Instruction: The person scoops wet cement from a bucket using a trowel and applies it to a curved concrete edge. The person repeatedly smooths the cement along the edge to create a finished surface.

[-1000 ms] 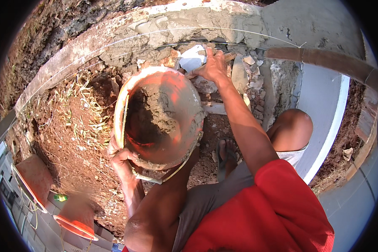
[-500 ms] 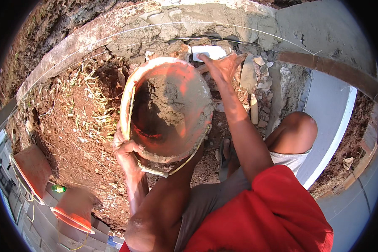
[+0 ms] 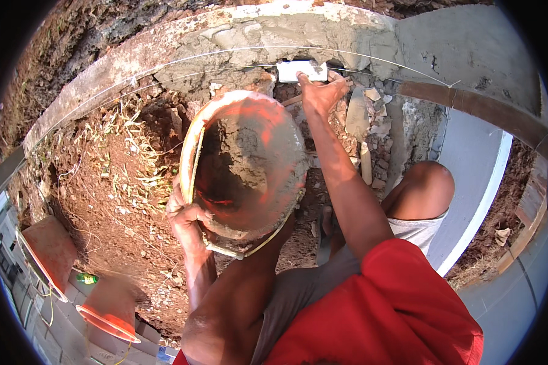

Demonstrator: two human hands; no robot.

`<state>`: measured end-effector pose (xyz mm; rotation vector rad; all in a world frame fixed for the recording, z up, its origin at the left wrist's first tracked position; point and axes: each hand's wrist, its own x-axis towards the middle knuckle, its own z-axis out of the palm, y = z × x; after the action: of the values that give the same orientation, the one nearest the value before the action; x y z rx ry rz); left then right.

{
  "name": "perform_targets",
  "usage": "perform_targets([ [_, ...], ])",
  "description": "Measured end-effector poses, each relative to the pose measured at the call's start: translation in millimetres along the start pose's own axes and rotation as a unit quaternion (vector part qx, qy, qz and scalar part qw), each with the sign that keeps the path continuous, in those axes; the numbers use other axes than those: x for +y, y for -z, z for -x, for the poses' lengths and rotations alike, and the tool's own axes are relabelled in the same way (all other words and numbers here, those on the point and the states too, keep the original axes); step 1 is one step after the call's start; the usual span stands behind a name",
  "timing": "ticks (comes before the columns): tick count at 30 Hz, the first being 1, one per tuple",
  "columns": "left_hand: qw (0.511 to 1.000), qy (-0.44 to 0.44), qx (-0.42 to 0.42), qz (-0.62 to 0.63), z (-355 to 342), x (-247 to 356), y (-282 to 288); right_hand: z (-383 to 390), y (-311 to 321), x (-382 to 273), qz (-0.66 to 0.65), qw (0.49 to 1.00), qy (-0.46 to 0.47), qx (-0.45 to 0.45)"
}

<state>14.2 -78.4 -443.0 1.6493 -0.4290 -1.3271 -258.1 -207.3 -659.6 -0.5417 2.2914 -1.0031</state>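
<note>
My left hand [image 3: 187,219] is closed on the near left rim of a large orange bucket [image 3: 248,97]. The bucket tilts on its side and is smeared with grey; wet mortar [image 3: 240,161] lies inside. My right hand [image 3: 324,96] stretches past the bucket and grips a white rectangular piece [image 3: 288,71], perhaps tile, with the thumb on its face. A grey smear marks its far right corner. The piece is against the mortar-coated low wall [image 3: 323,30], by the strings [image 3: 237,52]. Right of my right forearm lies a trowel [image 3: 357,115], its pale handle toward me.
Two more orange buckets [image 3: 50,249] [image 3: 112,304] lie at the lower left, with a green bottle [image 3: 87,278] between them. Broken rubble [image 3: 380,158] surrounds the trowel. A pale slab [image 3: 475,161] runs along the right. Loose brown soil [image 3: 103,207] spreads at left.
My right hand has moved the white piece farther from me, up against the wall and string. My left hand keeps its grip on the bucket, and the view has shifted slightly.
</note>
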Motion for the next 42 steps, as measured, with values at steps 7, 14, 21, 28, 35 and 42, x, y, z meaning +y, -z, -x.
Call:
perform_targets([
  [7,0.999,0.023,-0.025,0.025,-1.8,3.8,-2.3,-16.1,-8.3,6.8,0.092,0.991,-0.004,-0.096],
  [14,0.997,0.023,-0.064,-0.028,-17.5,-6.4,8.7,-12.9,-15.0,-7.3,0.080,0.993,-0.016,-0.081],
  [21,0.994,0.006,-0.111,0.009,-25.6,-7.5,-9.4,-16.9,-9.8,10.7,0.068,0.995,0.020,-0.073],
  [28,0.994,-0.036,-0.093,-0.042,-23.4,4.0,-28.0,-18.2,106.5,17.0,0.164,0.976,0.029,-0.137],
  [35,0.994,-0.038,-0.099,-0.040,-39.8,4.9,-49.5,-9.8,193.7,124.9,0.496,0.835,-0.125,-0.205],
  [42,0.993,-0.047,-0.102,-0.042,-29.2,8.3,-31.2,25.0,214.9,22.9,0.306,0.889,-0.021,-0.340],
])
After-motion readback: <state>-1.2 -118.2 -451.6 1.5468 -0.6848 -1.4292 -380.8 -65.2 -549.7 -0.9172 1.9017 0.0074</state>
